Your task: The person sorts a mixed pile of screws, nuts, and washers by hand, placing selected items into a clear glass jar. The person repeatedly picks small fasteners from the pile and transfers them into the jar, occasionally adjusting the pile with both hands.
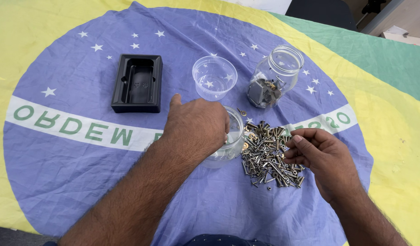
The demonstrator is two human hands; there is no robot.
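While the left hand [197, 125] lies palm-down over the mouth of a clear plastic cup [229, 145], its fingers curl over the rim, and whether they pinch anything inside cannot be told. That cup sits directly beneath this hand, touching the near edge of a heap of small metal screws and fasteners [268, 154] spread just to its right. The right hand [320, 157] rests at the far right side of the heap, fingers bent loosely inward with the tips touching the screws; nothing can be made out held between them. Between the two hands lies the bulk of the pile, silver and brass-coloured pieces mixed. Just beyond the left hand stands a second clear cup [214, 77], upright and holding nothing visible. Beyond the right hand, a glass jar [274, 76] stands tilted toward the camera's view with dark metal parts at its bottom. Well to the left of the left hand lies a black plastic tray [137, 83]. Everything rests on a flag cloth [73, 173] of blue, yellow and green.
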